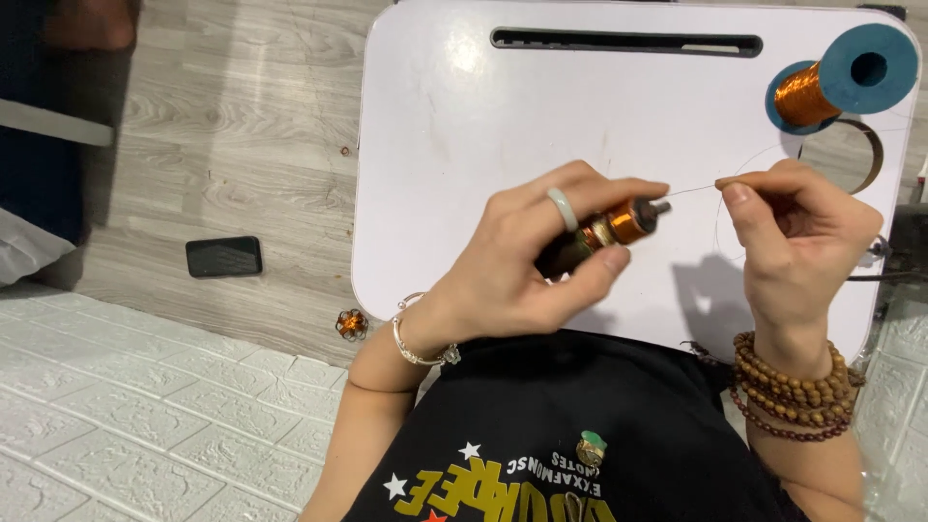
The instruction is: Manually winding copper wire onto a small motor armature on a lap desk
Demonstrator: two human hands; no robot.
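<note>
- Small motor rotor (619, 224), wound with copper-coloured wire, is held above the near half of the white lap table (464, 145), its short shaft pointing to the person's right.
- Left hand (536, 256) is closed around the rotor, thumb beneath and forefinger lying along the top; this grip appears to steady the winding and keep the shaft end exposed. A pale ring sits on one finger, a thin bangle on the wrist.
- Fine wire (691, 189) runs taut from the shaft end across to the other hand, then loops faintly over the table surface towards the far right corner.
- Right hand (797, 232) is closed in a pinch on the wire, thumb against forefinger tip, just beside the rotor; the pinch seems to hold the strand in tension. Wooden bead bracelets circle its wrist.
- Spool of copper wire (836, 82) with blue flanges lies on its side at the table's far right corner, beside a cup-holder cut-out.
- A long slot runs along the table's far edge.
- On the wooden floor to the left: a dark phone (223, 256) and, nearer the table, another small copper-wound part (351, 323).
</note>
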